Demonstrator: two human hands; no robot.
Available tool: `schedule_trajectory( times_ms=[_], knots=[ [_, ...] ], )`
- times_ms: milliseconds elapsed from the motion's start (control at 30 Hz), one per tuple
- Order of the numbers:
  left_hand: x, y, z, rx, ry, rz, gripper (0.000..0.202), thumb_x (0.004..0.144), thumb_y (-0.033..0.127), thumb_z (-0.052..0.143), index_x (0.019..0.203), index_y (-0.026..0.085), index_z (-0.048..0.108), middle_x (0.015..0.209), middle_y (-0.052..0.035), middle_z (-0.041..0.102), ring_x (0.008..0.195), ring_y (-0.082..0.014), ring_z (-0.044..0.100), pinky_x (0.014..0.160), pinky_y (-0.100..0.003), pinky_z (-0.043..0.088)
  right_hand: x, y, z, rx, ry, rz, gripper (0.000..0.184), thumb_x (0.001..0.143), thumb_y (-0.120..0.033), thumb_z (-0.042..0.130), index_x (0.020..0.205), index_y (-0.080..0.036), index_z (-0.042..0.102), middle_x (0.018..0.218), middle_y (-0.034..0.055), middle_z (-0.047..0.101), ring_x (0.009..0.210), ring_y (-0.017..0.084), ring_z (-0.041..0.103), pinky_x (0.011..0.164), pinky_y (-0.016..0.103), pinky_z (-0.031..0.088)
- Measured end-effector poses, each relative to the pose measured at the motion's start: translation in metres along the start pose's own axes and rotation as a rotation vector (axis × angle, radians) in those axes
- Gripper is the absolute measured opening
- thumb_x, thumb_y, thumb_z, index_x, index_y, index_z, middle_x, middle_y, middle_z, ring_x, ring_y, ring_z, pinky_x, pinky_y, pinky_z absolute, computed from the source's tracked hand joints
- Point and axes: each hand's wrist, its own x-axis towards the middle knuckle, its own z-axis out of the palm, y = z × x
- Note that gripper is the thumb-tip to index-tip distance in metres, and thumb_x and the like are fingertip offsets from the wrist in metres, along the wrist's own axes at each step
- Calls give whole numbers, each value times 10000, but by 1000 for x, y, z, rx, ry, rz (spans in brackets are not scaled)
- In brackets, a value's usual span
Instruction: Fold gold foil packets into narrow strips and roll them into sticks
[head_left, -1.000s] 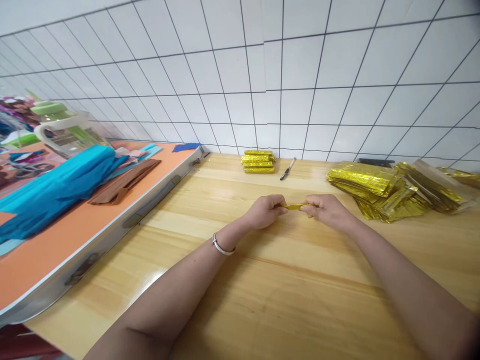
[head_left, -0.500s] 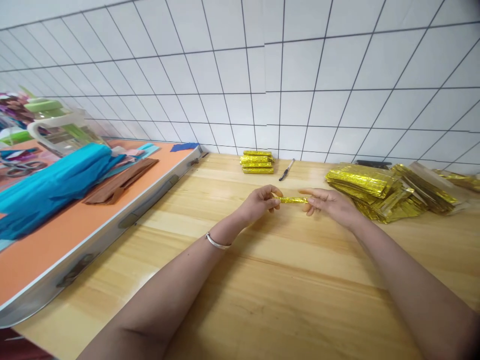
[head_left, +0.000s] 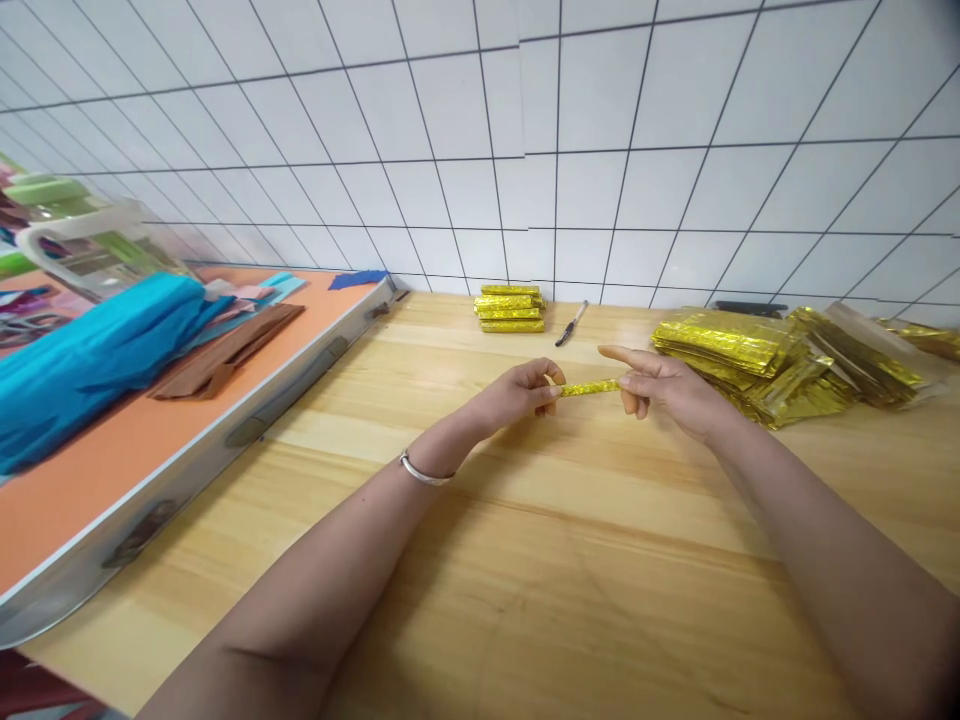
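Note:
A narrow roll of shiny gold foil (head_left: 590,388) stretches between my two hands above the wooden table. My left hand (head_left: 523,392) pinches its left end between thumb and fingers. At the other end, my right hand (head_left: 664,385) grips it with the thumb and curled fingers, the index finger pointing out free. Beyond my hands, a small stack of similar gold foil rolls (head_left: 511,310) lies near the wall. To the right of my right hand sits a loose pile of flat gold foil sheets (head_left: 724,342).
A pen (head_left: 572,325) lies between the rolls and the foil pile. At left, an orange-topped board (head_left: 112,470) with a metal edge bears blue folded material (head_left: 97,365), a brown strip (head_left: 229,352) and a clear container with green parts. The tiled wall (head_left: 465,130) closes off the back.
The right end of the gold foil roll has risen slightly, so it tilts a little. My right hand's lower fingers have curled in more. The view has shifted slightly.

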Motion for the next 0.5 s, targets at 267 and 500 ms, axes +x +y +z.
schedule_trajectory(
  times_ms=[267, 500],
  knots=[
    [-1, 2, 4, 521, -28, 67, 171, 828, 334, 553, 864, 181, 620, 749, 2, 593, 690, -123, 516, 627, -224, 381, 0, 2, 2, 14, -12, 49, 550, 821, -325, 567, 1344, -178, 478, 592, -3, 607, 579, 140, 534, 524, 267, 432],
    [-4, 6, 19, 525, 22, 87, 231, 789, 374, 617, 919, 184, 626, 729, 16, 569, 650, -114, 481, 593, -223, 346, 0, -6, 11, 55, 3, 8, 488, 831, -350, 574, 1286, -177, 532, 604, -7, 602, 562, 122, 528, 538, 260, 449]
  ],
)
